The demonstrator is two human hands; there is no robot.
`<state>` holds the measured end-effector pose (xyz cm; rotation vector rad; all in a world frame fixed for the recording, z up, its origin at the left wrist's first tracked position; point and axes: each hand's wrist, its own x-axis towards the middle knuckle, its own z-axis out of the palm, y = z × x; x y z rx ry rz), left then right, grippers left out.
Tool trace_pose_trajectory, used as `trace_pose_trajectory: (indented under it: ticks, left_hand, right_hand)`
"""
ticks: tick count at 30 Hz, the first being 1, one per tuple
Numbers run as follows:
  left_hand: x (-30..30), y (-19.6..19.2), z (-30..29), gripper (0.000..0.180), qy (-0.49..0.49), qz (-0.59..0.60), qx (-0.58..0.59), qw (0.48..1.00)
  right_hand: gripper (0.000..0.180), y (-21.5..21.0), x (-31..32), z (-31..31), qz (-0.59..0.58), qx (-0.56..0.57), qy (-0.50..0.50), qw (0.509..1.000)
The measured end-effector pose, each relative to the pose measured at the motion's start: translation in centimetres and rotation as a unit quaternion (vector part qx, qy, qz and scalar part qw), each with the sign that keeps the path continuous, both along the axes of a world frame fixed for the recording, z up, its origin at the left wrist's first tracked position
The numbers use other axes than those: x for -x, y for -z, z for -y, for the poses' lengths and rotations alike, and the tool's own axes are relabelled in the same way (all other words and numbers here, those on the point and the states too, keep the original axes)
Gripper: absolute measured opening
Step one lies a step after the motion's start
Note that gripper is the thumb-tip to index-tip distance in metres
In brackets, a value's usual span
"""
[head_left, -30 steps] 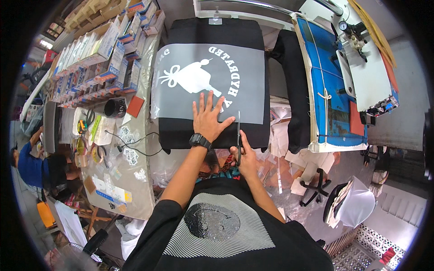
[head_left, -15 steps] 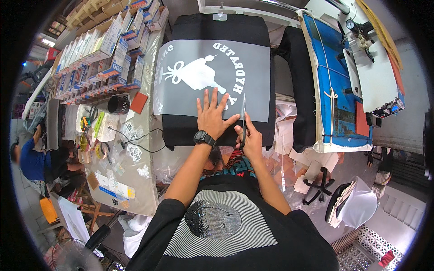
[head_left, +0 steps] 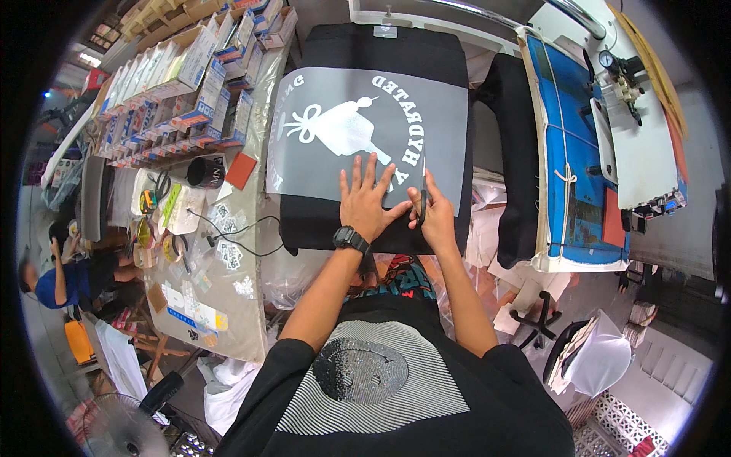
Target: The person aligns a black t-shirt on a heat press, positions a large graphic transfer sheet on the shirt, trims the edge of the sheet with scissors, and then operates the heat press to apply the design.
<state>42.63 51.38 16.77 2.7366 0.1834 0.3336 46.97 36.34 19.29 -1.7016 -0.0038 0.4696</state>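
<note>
A grey see-through transfer sheet [head_left: 384, 126] with white lettering and a white bottle-like figure, its letters mirrored, lies over a black cloth piece [head_left: 388, 52] spread on a flat board in front of me. My left hand [head_left: 368, 202] rests on the sheet's near part, fingers spread and palm down. Just right of it, my right hand [head_left: 435, 215] grips a pair of scissors [head_left: 422, 199] by the dark handles. Their thin blade points away from me over the sheet, beside the last letter. Whether the blades stand apart is too small to tell.
At left, a table [head_left: 247, 316] carries small boxes [head_left: 183, 91], a black mug [head_left: 204, 172], a cable and tape rolls. Right of the board stand a black padded arm [head_left: 518, 160] and a blue-topped press bed [head_left: 571, 152]. Another person [head_left: 72, 282] sits far left.
The whole view has shifted slightly, with the board now a little farther right. My hands and the scissors keep nearly the same place on the sheet. The person at far left has moved their arms.
</note>
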Motion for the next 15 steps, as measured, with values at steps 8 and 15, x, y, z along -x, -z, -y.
trace_pose_trajectory:
  ticks: [8,15]
  left_hand:
    - [-0.1,-0.5,-0.1,0.077,-0.008,-0.015,0.008,1.000]
    - [-0.2,-0.7,-0.2,0.077,-0.006,-0.020,0.012,1.000]
  right_hand:
    - [0.072,0.1,-4.7,-1.3,0.010,0.007,-0.005,1.000]
    - [0.073,0.3,-14.3,-3.8,0.076,0.051,-0.008,0.996]
